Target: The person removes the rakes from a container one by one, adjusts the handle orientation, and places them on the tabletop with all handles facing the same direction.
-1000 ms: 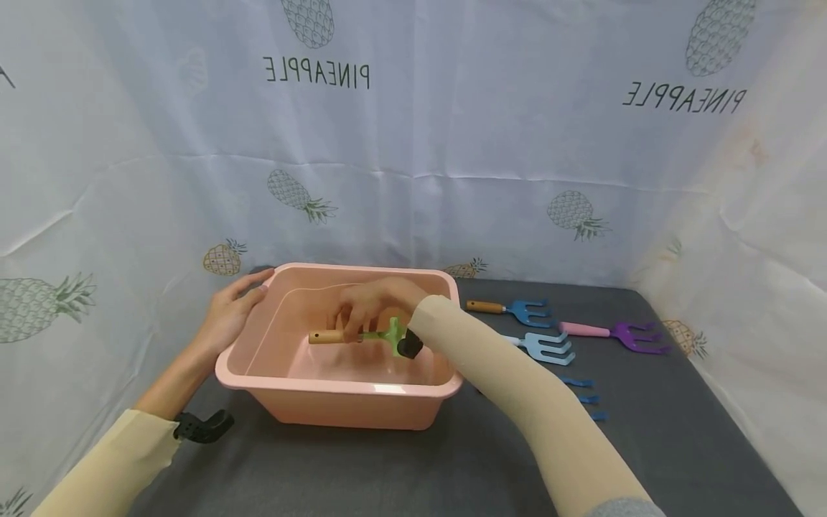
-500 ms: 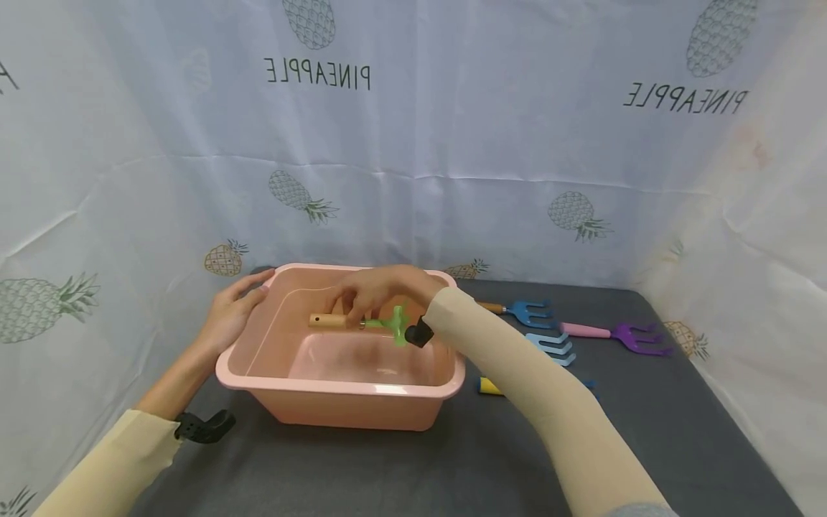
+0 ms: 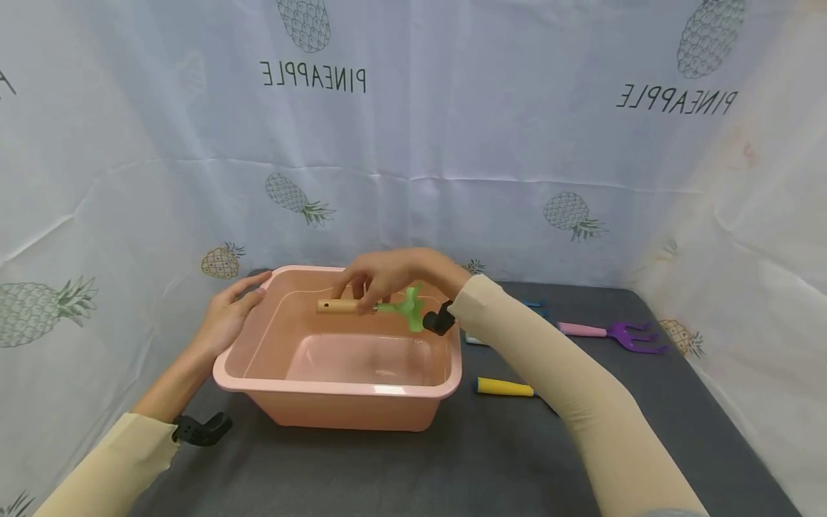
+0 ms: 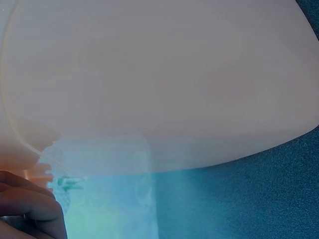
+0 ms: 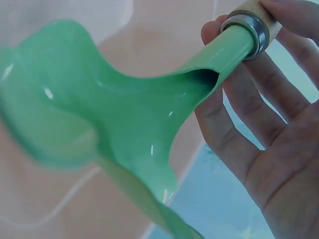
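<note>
A pink plastic basin [image 3: 336,388] stands on the dark table. My left hand [image 3: 226,316] grips its left rim, and curled fingers [image 4: 35,199] show at the lower left in the left wrist view. Over the inside of the basin, my right hand [image 3: 394,271] holds a garden hand fork by its wooden handle [image 3: 337,306]. The fork lies level above the basin floor, its green head [image 3: 411,309] pointing right. Close up in the right wrist view, the curved green metal head [image 5: 134,109] joins the handle through a silver ferrule [image 5: 251,32]; thumb and fingertips pinch there.
Right of the basin lie more hand forks: a purple one [image 3: 627,334] with pink handle, a yellow-handled tool [image 3: 504,388], and blue tines [image 3: 538,307] partly behind the right sleeve. A pineapple-print cloth [image 3: 413,129] hangs behind and at both sides.
My right hand has lifted the green hand fork from low in the basin, up and slightly right. The left hand keeps its place on the rim.
</note>
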A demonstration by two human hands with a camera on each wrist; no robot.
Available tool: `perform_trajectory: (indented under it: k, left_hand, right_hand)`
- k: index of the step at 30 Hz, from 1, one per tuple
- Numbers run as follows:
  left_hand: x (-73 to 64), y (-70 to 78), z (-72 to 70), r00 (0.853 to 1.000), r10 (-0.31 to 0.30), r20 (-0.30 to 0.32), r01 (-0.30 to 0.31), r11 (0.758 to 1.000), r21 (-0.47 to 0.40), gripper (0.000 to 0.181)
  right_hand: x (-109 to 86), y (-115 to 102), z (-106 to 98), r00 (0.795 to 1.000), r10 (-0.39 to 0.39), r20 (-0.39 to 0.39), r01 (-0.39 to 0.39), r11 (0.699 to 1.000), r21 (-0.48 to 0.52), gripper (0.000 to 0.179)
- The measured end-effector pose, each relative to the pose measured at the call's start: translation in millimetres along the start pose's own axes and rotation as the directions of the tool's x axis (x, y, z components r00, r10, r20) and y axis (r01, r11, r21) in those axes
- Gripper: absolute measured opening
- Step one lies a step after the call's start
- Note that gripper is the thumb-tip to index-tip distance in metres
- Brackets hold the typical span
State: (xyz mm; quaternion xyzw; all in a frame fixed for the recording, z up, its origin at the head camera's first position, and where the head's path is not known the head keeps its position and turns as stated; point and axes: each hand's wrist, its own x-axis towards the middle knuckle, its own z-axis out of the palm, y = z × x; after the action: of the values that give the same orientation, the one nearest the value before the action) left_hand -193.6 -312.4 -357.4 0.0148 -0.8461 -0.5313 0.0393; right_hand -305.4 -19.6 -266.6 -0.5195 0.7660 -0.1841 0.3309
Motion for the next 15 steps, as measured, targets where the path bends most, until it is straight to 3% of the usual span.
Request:
perform_trajectory:
  k: [15]
  left_hand:
    - [0.2,-1.6,0.2,1.000,0.004,-0.004,-0.004,1.000,0.005,0.059]
  right_hand:
    - [-55.9,-8.4,-8.2,0.998,-0.021,-0.062,0.016,0.997,-0.078,0.044]
